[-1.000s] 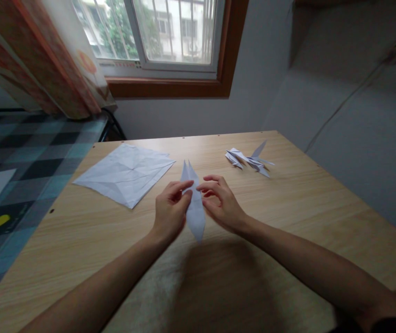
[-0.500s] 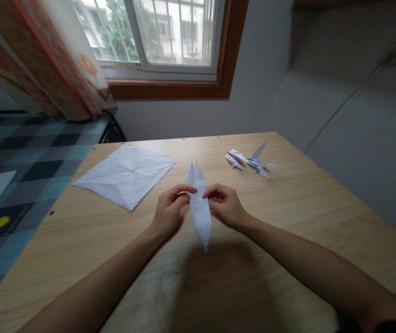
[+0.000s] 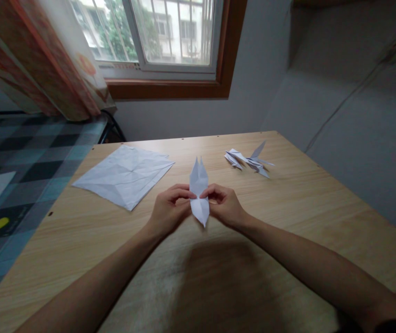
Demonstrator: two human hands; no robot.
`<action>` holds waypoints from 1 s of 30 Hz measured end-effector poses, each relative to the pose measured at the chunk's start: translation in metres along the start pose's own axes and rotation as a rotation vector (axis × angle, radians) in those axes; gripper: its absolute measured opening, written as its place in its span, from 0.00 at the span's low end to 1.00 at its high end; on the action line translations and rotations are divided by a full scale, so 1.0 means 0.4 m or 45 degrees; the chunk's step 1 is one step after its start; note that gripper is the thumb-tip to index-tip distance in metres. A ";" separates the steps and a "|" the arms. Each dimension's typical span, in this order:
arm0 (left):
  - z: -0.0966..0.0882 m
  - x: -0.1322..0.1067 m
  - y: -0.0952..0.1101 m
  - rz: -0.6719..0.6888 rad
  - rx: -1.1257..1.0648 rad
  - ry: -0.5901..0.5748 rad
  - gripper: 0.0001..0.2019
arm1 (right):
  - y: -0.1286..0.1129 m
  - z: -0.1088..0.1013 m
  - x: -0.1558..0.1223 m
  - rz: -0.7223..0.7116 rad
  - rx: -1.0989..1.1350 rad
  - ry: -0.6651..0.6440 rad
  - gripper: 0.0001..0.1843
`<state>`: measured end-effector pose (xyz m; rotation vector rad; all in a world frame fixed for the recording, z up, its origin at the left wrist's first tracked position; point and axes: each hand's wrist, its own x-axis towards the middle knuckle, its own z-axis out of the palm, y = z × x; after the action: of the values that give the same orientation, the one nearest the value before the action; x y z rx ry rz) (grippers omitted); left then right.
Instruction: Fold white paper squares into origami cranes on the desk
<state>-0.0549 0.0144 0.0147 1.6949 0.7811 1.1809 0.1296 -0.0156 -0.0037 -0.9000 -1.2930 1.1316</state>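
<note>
Between my hands is a folded white paper [image 3: 199, 178], long and narrow, with two slim points at its far end and one point toward me. My left hand [image 3: 172, 203] pinches its left edge near the middle. On the opposite edge, my right hand [image 3: 225, 203] pinches it too, the thumbs and fingertips close together. A crease crosses the paper at the fingertips, and the near part bends there. The other fingers are partly hidden behind the paper and the hands.
Creased white paper sheets [image 3: 124, 175] lie on the wooden table [image 3: 305, 222] at the left. Folded paper figures [image 3: 248, 162] rest at the back right. A bed with a checked cover [image 3: 55, 148] stands left of the table, and a window [image 3: 177, 32] is behind.
The folded paper now bends at its middle and looks shorter, its near point drawn up and away from me. Both hands have closed in toward each other at the crease.
</note>
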 end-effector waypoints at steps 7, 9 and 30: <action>0.006 -0.004 0.013 0.088 0.153 0.024 0.04 | -0.012 0.003 -0.003 0.001 -0.088 0.049 0.19; 0.011 -0.008 0.020 0.079 0.186 0.024 0.06 | -0.012 0.006 -0.004 0.017 -0.071 0.069 0.19; 0.047 -0.007 0.042 -0.416 -0.341 0.046 0.16 | -0.004 0.011 -0.004 0.191 0.169 0.121 0.19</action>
<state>-0.0383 -0.0008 0.0266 1.2749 0.8443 1.0378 0.1253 -0.0179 -0.0020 -0.9519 -1.0749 1.2606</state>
